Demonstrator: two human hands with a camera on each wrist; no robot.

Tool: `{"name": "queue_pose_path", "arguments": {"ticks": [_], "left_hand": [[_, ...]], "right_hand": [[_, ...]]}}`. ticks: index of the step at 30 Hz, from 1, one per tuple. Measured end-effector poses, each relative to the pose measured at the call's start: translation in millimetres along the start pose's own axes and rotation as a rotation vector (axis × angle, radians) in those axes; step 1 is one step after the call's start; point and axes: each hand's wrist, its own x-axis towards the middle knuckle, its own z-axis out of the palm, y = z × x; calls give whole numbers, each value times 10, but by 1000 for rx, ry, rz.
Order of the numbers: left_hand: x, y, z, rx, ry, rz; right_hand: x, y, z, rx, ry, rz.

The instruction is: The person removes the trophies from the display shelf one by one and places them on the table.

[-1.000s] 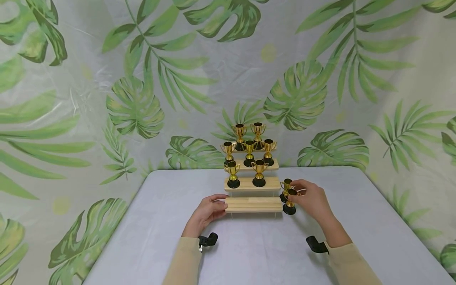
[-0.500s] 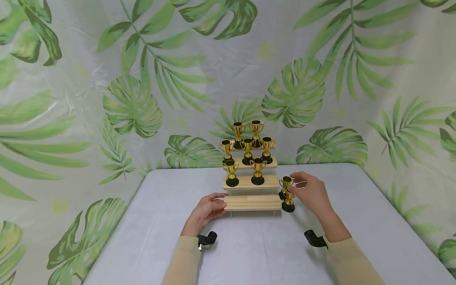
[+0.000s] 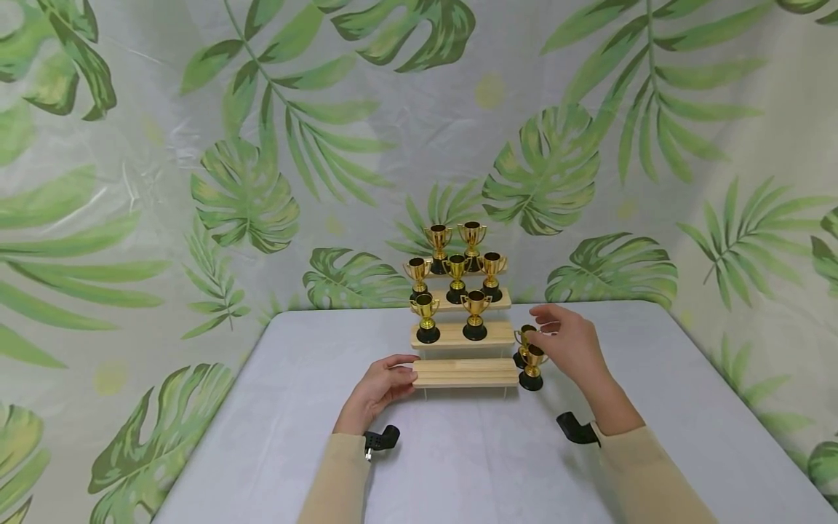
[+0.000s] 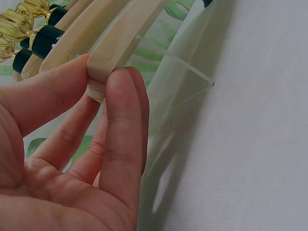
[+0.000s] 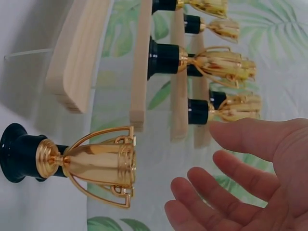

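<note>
With thumb and fingers my left hand (image 3: 380, 389) pinches the left end of the lowest wooden shelf (image 3: 465, 372) of a tiered stand; the left wrist view shows that shelf end (image 4: 107, 60) between thumb and forefinger. My right hand (image 3: 572, 346) hovers by two small gold trophy cups standing on the table right of the stand. In the right wrist view its fingers are spread apart from the nearer trophy (image 5: 96, 161), holding nothing. That nearer trophy (image 3: 532, 367) stands upright on a black base and partly hides the farther one (image 3: 521, 356) behind it.
Several more gold trophies stand on the upper shelves, such as one trophy (image 3: 475, 314) on the second shelf. The table (image 3: 314, 378) has a white cover and meets a leaf-patterned curtain (image 3: 366, 167) behind the stand.
My right hand has let go of the nearer trophy and risen slightly away from it, its fingers spreading. The left hand stays at the shelf end.
</note>
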Motion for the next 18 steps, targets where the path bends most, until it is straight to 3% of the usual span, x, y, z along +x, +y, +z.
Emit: {"name": "queue_pose_path", "arguments": {"ticks": [18], "left_hand": [[15, -16, -13, -4, -13, 10]], "right_hand": [[68, -247, 28, 42, -13, -13]]}}
